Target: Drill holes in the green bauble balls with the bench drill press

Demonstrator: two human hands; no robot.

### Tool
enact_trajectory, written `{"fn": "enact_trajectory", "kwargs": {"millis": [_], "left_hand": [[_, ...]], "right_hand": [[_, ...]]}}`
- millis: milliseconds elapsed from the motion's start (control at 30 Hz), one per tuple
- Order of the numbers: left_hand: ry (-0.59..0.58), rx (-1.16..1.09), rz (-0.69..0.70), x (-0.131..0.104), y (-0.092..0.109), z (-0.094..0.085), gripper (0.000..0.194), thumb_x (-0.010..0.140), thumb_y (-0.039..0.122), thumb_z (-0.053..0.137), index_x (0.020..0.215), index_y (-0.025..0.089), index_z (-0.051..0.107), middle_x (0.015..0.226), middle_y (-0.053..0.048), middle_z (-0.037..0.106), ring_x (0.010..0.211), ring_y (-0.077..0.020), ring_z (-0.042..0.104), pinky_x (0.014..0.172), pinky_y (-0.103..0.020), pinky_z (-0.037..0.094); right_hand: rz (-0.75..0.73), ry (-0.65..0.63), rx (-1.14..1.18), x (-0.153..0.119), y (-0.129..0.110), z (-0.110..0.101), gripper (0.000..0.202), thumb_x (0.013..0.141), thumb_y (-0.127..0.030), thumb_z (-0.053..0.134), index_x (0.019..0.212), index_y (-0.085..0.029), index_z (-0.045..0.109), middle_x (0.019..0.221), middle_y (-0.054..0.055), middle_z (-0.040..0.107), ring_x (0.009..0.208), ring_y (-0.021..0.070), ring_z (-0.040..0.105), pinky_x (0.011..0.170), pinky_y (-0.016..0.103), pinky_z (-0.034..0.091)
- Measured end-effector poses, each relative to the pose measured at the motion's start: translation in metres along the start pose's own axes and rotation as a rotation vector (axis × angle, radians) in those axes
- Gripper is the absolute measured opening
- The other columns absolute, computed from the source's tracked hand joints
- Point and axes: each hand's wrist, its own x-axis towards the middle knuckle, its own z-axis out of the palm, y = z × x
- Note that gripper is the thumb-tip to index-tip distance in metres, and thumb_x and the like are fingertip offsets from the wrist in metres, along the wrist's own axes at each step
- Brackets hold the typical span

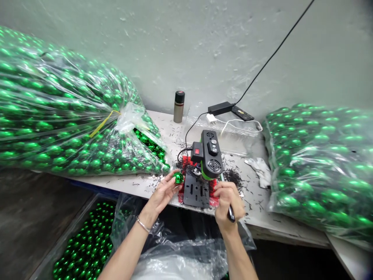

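Between the fingertips of my left hand (165, 191) is a shiny green bauble (178, 178), held just left of a small black bench machine (212, 154). The machine has a red switch, round vents and a slotted black base plate (196, 191). My right hand (229, 202) is closed around a black-handled tool (231, 214) at the machine's right side; its working end is hidden or too small to make out. Red material (214, 194) shows under and beside the plate. Small black scraps (233, 178) lie thickly around the machine.
Large clear bags of green baubles stand left (67, 116) and right (317, 171); the left one has a torn opening. More baubles fill a bin (84, 241) below. Behind are a spray-can-like bottle (178, 107), a power adapter (220, 108) and cables. A white cloth (260, 171) lies rightward.
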Motion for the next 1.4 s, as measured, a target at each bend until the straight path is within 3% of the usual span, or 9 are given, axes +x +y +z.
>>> {"fn": "enact_trajectory", "kwargs": {"millis": [67,133,200,267,433,633,833,1033,1400], "left_hand": [[-0.010,0.025,-0.004,-0.002,-0.004,-0.001,0.044,0.075,0.021,0.079,0.118,0.020,0.068,0.102,-0.006,0.074,0.090,-0.0153,0.070,0.084,-0.027,0.055],[-0.021,0.067,0.011,-0.005,-0.008,0.000,0.043,0.074,0.022,0.080,0.116,0.020,0.070,0.104,-0.006,0.074,0.091,-0.0159,0.069,0.085,-0.027,0.054],[-0.028,0.118,0.040,-0.010,-0.011,0.001,0.042,0.074,0.022,0.081,0.115,0.020,0.071,0.108,-0.006,0.073,0.094,-0.0170,0.068,0.087,-0.029,0.053],[-0.032,0.166,0.058,-0.016,-0.014,0.002,0.043,0.072,0.023,0.082,0.114,0.020,0.072,0.111,-0.007,0.072,0.097,-0.0183,0.067,0.089,-0.030,0.051],[-0.055,0.272,0.024,-0.033,-0.020,0.003,0.045,0.068,0.026,0.084,0.111,0.023,0.073,0.114,-0.007,0.073,0.108,-0.0210,0.064,0.095,-0.030,0.047],[-0.078,0.284,0.009,-0.048,-0.030,-0.006,0.044,0.069,0.025,0.083,0.112,0.023,0.073,0.123,-0.009,0.070,0.117,-0.0249,0.060,0.104,-0.035,0.042],[-0.080,0.224,-0.003,-0.054,-0.034,-0.013,0.054,0.070,0.019,0.081,0.121,0.029,0.069,0.135,-0.006,0.063,0.130,-0.0253,0.052,0.107,-0.034,0.040],[-0.073,0.153,-0.037,-0.054,-0.035,-0.014,0.065,0.071,0.016,0.080,0.132,0.029,0.060,0.134,-0.008,0.064,0.125,-0.0238,0.057,0.107,-0.034,0.039],[-0.048,0.137,-0.035,-0.054,-0.036,-0.011,0.071,0.069,0.014,0.080,0.135,0.028,0.056,0.128,-0.008,0.067,0.126,-0.0240,0.056,0.111,-0.036,0.035]], "right_hand": [[0.054,0.015,0.020,-0.002,0.000,-0.001,0.009,0.089,-0.022,0.055,0.096,-0.020,0.061,0.092,0.004,0.063,0.071,0.0140,0.060,0.063,0.029,0.050],[0.198,0.055,0.015,-0.009,0.000,-0.001,0.038,0.084,-0.029,0.066,0.120,-0.022,0.055,0.116,0.010,0.059,0.067,0.0111,0.059,0.062,0.029,0.053],[0.392,0.112,-0.020,-0.022,-0.001,-0.001,0.054,0.083,-0.034,0.068,0.132,-0.022,0.048,0.125,0.013,0.055,0.068,0.0103,0.059,0.064,0.030,0.056],[0.572,0.116,-0.029,-0.037,-0.004,0.000,0.052,0.086,-0.037,0.064,0.133,-0.020,0.048,0.118,0.013,0.060,0.073,0.0125,0.061,0.067,0.031,0.058],[0.802,-0.179,0.132,-0.070,-0.019,0.010,0.038,0.087,-0.042,0.060,0.116,-0.017,0.062,0.107,0.012,0.068,0.072,0.0124,0.064,0.060,0.023,0.057],[0.832,-0.257,0.241,-0.085,-0.032,0.028,0.031,0.086,-0.036,0.063,0.112,-0.020,0.066,0.110,0.011,0.066,0.080,0.0131,0.066,0.062,0.022,0.057],[0.872,-0.237,0.326,-0.094,-0.035,0.031,0.032,0.084,-0.035,0.066,0.113,-0.022,0.067,0.116,0.010,0.065,0.093,0.0168,0.067,0.070,0.025,0.060],[1.032,-0.177,0.454,-0.104,-0.032,0.035,0.045,0.078,-0.038,0.072,0.117,-0.019,0.062,0.118,0.012,0.066,0.098,0.0195,0.068,0.076,0.028,0.061],[1.043,-0.150,0.515,-0.110,-0.027,0.036,0.047,0.077,-0.036,0.073,0.120,-0.022,0.059,0.131,0.012,0.059,0.105,0.0203,0.068,0.081,0.029,0.061]]}}
